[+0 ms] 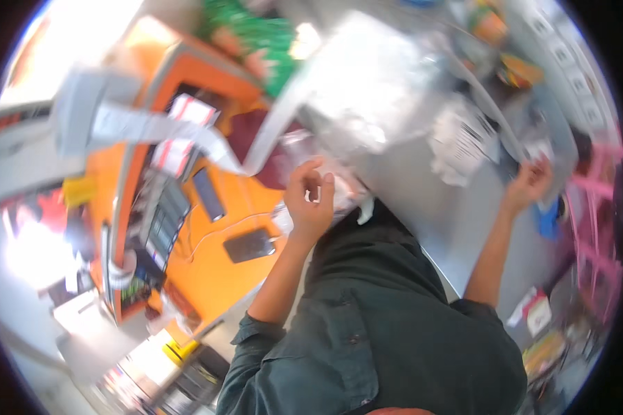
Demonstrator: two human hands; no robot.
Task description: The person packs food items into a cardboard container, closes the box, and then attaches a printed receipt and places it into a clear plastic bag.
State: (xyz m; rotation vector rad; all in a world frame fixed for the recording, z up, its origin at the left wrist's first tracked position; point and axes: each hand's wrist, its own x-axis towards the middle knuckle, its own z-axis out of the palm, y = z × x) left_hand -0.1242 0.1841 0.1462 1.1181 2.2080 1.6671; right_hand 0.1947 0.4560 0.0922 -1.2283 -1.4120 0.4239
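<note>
Clear crinkled plastic bag (339,187) pinched in left hand (310,200).

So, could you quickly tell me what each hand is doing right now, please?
Left hand: curled on a clear plastic bag.
Right hand: grip cannot be told.

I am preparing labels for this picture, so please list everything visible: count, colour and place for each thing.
paper strip: one, white, long, running from upper left toward the centre
counter: one, orange, left of centre
phones: two, dark, lying flat on the orange counter
keyboard: one, dark, left part of the counter
cable: one, thin and white, on the counter
table: one, grey metal, centre to right
printed sheet: one, white with black print, on the table
rack: one, pink, right edge
shirt: one, dark green, bottom centre
left hand: one, fingers curled, at a blurred white thing
right hand: one, at small white item, unclear
</note>
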